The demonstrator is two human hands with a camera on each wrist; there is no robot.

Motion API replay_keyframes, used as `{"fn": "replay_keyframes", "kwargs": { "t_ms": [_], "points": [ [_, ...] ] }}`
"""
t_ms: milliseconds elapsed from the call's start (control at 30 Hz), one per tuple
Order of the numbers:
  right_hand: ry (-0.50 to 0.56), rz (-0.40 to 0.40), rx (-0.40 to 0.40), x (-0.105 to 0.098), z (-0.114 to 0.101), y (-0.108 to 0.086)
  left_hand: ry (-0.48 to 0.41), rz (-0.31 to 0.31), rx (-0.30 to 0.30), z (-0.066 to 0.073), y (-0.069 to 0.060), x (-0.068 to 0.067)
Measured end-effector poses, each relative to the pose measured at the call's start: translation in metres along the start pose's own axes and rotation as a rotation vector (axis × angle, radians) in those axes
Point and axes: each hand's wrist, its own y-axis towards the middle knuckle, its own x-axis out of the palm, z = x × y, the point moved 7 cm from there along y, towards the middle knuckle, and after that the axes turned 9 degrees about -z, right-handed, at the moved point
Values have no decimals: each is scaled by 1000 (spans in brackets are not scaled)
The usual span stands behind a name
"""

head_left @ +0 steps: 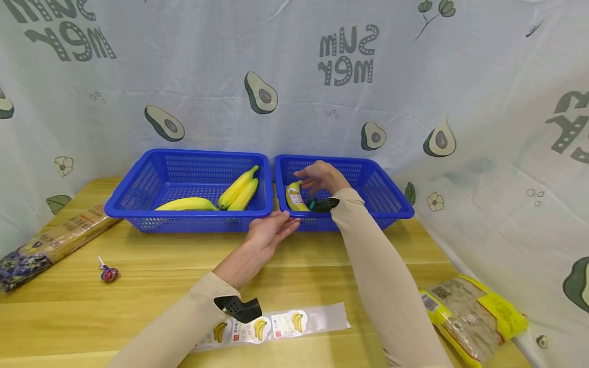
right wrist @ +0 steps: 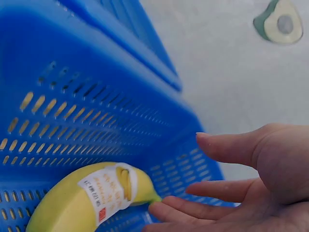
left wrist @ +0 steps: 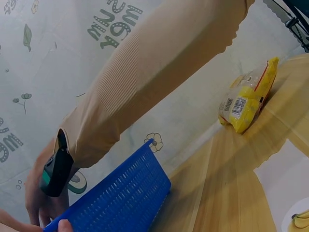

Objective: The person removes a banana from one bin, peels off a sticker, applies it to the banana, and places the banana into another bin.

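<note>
Head view: two blue baskets stand side by side on the wooden table [head_left: 161, 286], before the printed curtain [head_left: 207, 112]. Left basket [head_left: 184, 225] contains three bananas [head_left: 238, 188], one along the near wall, two against the right wall. Right basket [head_left: 317, 223] contains the labelled banana [head_left: 299, 207], near its left wall. Right hand [head_left: 322, 176] is over the right basket, beside this banana, fingers released and spread loosely. Left hand [head_left: 270, 232] is at the right basket's near left corner, thumb above and fingers below, pinching the rim. In front lies the label strip [head_left: 274, 327], partly under the left sleeve. Lollipop [head_left: 109, 274] and long packet [head_left: 60, 237] at left; yellow bag [head_left: 474, 314] at right. Left wrist view: left thumb and finger partly cut off by the frame, set at the rim of the right basket; right hand beyond, fingers pointing down, a black device on its wrist. Yellow bag and part of the label strip at right. Right wrist view: right thumb held apart from the fingers, nothing grasped; one fingertip is close to the banana's stem, contact cannot be told. Banana lies inside the slotted basket, label facing the camera.
</note>
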Motion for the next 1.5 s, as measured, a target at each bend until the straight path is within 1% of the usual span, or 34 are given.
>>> {"fn": "replay_keyframes", "kwargs": {
  "t_ms": [100,200,300,433,567,600,700,800,933,1067,1267,1367,1500],
  "points": [
    [-14,-12,-35,3,-9,-2,19,0,7,3,-1,-3],
    [-16,-36,-66,7,-16,-3,41,-23,15,6,-1,-5],
    [0,-63,-101,14,-23,-7,80,-46,10,10,-5,-8],
    [-1,-87,-159,23,-30,-13,132,-67,5,16,-13,-14],
    [-59,-95,-213,31,-35,-20,162,-85,-2,21,-21,-21],
    [-59,-99,-225,32,-36,-22,175,-95,-7,22,-22,-22],
    [-60,-110,-250,35,-39,-26,214,-122,-16,24,-29,-26],
    [-44,-98,-272,33,-44,-29,228,-136,-13,27,-34,-30],
    [-23,-95,-329,35,-53,-33,220,-116,-3,34,-40,-42],
    [26,-122,-392,40,-61,-34,219,-101,2,44,-46,-53],
    [81,-169,-483,49,-72,-35,212,-95,9,59,-55,-66],
    [94,-194,-522,54,-76,-33,229,-94,11,63,-59,-74],
    [89,-229,-548,61,-79,-30,276,-89,6,69,-66,-85]
  ]
}}
